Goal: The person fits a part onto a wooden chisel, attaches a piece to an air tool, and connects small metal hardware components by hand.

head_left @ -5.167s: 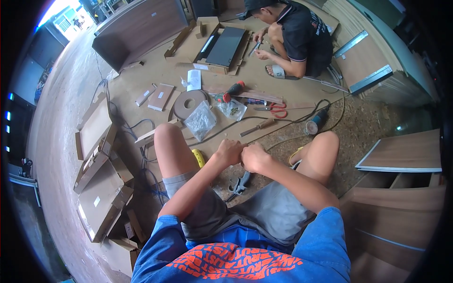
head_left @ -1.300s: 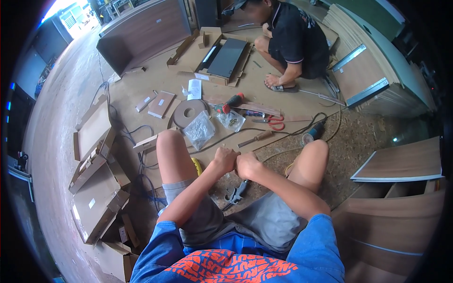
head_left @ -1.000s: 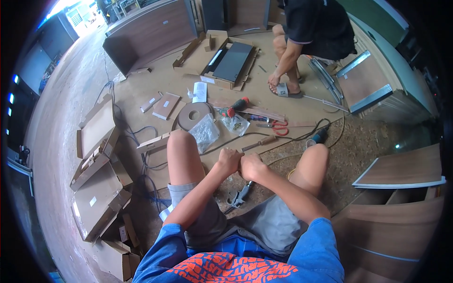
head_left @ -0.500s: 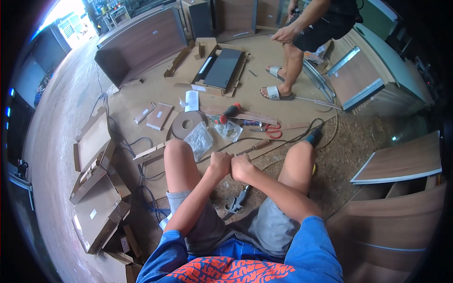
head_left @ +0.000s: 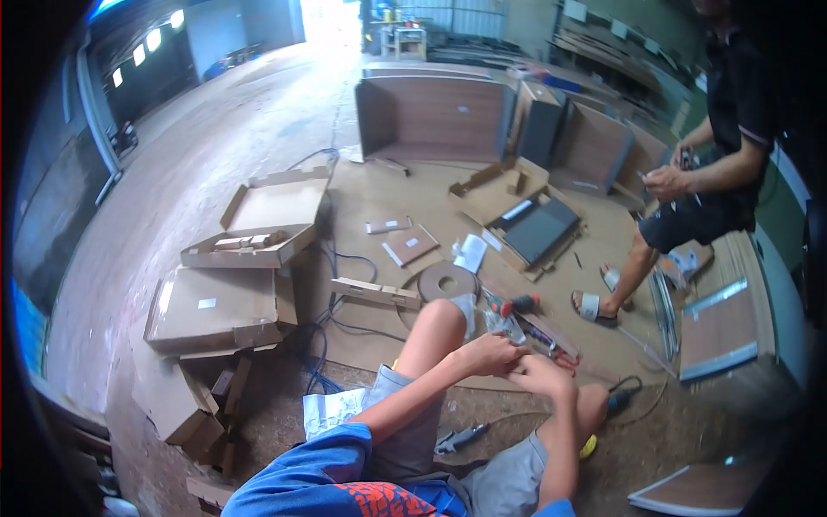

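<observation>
Over my lap, in front of my knees, my left hand (head_left: 491,354) and my right hand (head_left: 544,376) meet with fingers curled together. Whatever they may hold is hidden between them. Just beyond lie a red-and-black power tool (head_left: 515,304), a clear plastic bag (head_left: 508,326) and a red-handled tool (head_left: 565,360). A large roll of brown edge banding (head_left: 448,283) rests past my left knee. Between my legs, on the floor, is a grey air blow gun (head_left: 462,438).
Opened cardboard boxes (head_left: 220,306) stack up at the left. Cabinet carcasses (head_left: 431,116) stand at the back. A co-worker (head_left: 724,164) in dark clothes stands at the right beside stacked panels (head_left: 719,327). Blue cables (head_left: 320,345) and a printed sheet (head_left: 332,412) lie near my left leg.
The view has swung left and up, so the scene sits further right and more of the far floor shows. My hands stay together, with their wrists at a changed angle.
</observation>
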`<state>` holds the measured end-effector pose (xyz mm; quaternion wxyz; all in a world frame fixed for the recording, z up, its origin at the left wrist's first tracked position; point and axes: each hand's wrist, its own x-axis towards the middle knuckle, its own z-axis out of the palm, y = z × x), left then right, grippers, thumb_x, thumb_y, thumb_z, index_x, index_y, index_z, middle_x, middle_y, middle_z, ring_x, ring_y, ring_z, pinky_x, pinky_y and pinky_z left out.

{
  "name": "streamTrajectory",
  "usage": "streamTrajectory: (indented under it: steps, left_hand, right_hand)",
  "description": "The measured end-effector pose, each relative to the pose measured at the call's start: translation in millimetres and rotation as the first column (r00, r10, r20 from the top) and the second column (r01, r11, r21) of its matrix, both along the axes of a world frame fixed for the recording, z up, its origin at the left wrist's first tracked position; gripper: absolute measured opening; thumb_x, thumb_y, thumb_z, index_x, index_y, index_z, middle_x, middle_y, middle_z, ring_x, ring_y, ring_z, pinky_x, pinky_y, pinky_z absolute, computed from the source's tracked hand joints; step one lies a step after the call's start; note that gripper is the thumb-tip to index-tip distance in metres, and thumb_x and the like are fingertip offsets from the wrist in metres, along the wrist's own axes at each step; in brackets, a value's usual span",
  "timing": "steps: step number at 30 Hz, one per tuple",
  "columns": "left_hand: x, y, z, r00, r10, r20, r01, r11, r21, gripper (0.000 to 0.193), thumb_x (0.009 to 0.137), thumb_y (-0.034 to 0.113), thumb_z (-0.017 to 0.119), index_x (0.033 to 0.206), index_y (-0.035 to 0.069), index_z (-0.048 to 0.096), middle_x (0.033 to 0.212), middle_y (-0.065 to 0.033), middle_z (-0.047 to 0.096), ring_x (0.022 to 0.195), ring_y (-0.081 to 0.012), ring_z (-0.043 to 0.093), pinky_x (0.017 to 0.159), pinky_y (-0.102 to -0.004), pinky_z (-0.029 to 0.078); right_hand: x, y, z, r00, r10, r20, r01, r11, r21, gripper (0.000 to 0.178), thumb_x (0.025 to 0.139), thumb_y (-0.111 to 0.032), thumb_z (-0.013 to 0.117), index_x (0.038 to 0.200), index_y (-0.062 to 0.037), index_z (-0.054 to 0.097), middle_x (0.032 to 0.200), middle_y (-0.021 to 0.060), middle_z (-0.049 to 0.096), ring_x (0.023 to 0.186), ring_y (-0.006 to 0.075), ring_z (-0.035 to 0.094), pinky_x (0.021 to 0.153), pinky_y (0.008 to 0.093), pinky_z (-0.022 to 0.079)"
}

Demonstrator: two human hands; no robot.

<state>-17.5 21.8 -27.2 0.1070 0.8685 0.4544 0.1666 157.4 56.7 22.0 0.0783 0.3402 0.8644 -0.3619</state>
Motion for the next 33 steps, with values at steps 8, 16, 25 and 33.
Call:
streamTrajectory:
  steps: [8, 16, 25, 33]
  left_hand:
    - [-120.0, -181.1, 0.2, 0.583, 0.509, 0.633, -0.651, 0.759, -0.011, 0.024, 0.076, 0.001, 0.056, 0.099, 0.002, 0.062, 0.093, -0.0148, 0.063, 0.09, -0.0349, 0.059, 0.08, -0.0401, 0.045]
    - [-131.4, -388.9, -191.6, 0.611, 0.783, 0.114, -0.489, 0.487, -0.724, 0.029, 0.093, 0.022, 0.048, 0.113, 0.005, 0.06, 0.109, -0.0194, 0.062, 0.101, -0.0373, 0.059, 0.088, -0.0448, 0.045]
    - [-108.1, -368.5, -158.8, 0.555, 0.829, 0.068, -0.631, 0.473, -0.615, 0.031, 0.085, 0.023, 0.054, 0.113, 0.01, 0.06, 0.094, -0.0174, 0.066, 0.09, -0.0357, 0.063, 0.073, -0.0463, 0.049]
    - [-103.6, -376.9, -186.8, 0.573, 0.82, -0.002, -0.694, 0.484, -0.533, 0.019, 0.084, 0.021, 0.055, 0.098, 0.008, 0.057, 0.079, -0.0154, 0.065, 0.077, -0.0355, 0.064, 0.062, -0.0478, 0.048]
  right_hand:
    - [146.3, -76.0, -70.8, 0.156, -0.479, -0.864, 0.885, 0.457, -0.094, 0.027, 0.097, -0.014, 0.046, 0.116, 0.0027, 0.054, 0.109, 0.0138, 0.06, 0.102, 0.0214, 0.057, 0.092, 0.034, 0.043]
    - [197.9, -134.1, -133.8, 0.494, -0.662, -0.563, 0.864, 0.443, 0.237, 0.027, 0.096, -0.015, 0.046, 0.11, 0.005, 0.056, 0.108, 0.0141, 0.062, 0.104, 0.0221, 0.059, 0.092, 0.0353, 0.044]
    - [266.7, -180.4, -154.2, 0.521, -0.723, -0.453, 0.851, 0.401, 0.339, 0.027, 0.096, -0.016, 0.046, 0.11, 0.0036, 0.056, 0.11, 0.0143, 0.061, 0.104, 0.0237, 0.059, 0.091, 0.0362, 0.044]
    - [294.8, -226.2, -210.9, 0.396, -0.802, -0.447, 0.906, 0.263, 0.331, 0.026, 0.096, -0.017, 0.045, 0.11, 0.0023, 0.056, 0.111, 0.0145, 0.061, 0.104, 0.0252, 0.059, 0.09, 0.0369, 0.044]
